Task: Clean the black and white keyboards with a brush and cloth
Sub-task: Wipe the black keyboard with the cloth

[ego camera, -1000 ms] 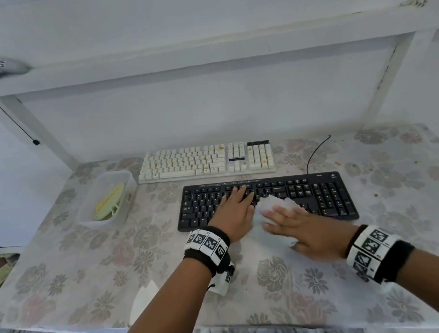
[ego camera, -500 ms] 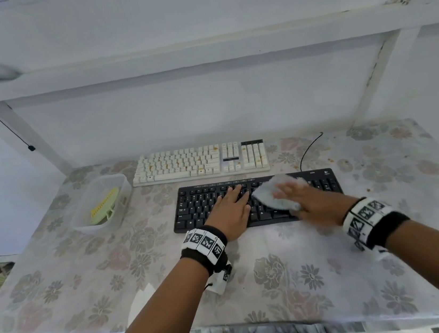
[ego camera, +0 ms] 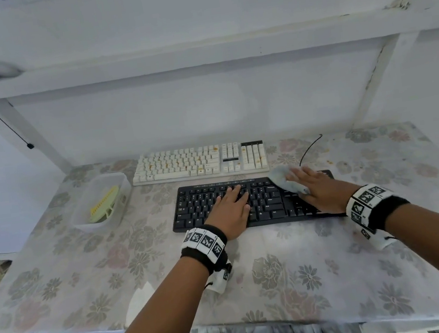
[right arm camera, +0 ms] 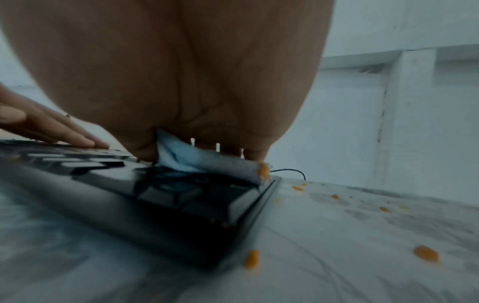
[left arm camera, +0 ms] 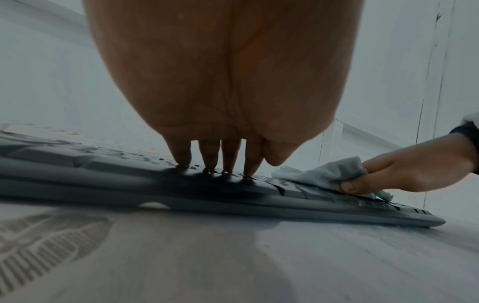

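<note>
Our right hand [ego camera: 319, 189] pressed the cloth [ego camera: 284, 183] flat against the right section of the black keyboard [ego camera: 259, 203], thumb pinching one fold from the near side, as the left wrist view showed. One second before, this hand and the cloth had lain at the near edge of the keyboard, around its middle; half a second before, they had reached the upper middle rows. By this moment they had travelled to the far right corner, close to where the cable [ego camera: 309, 149] leaves the keyboard. We judged this to be one wiping stroke carried across the keys towards the right end.

Our left hand [ego camera: 232, 209] stayed on the middle keys throughout, fingers straight and spread, holding nothing and steadying the keyboard against the stroke.

In the right wrist view, orange crumbs [right arm camera: 425, 253] lay on the table [ego camera: 282, 270] beside the right end of the keyboard, and one clung to the leading fold of the cloth. We inferred that the stroke was pushing debris off that end.

The white keyboard [ego camera: 199, 163] lay beyond the black one, with orange specks visible on its keys; it appeared not yet cleaned. The brush [ego camera: 103, 205] rested in the clear container [ego camera: 100, 201] at the left of the table.
</note>
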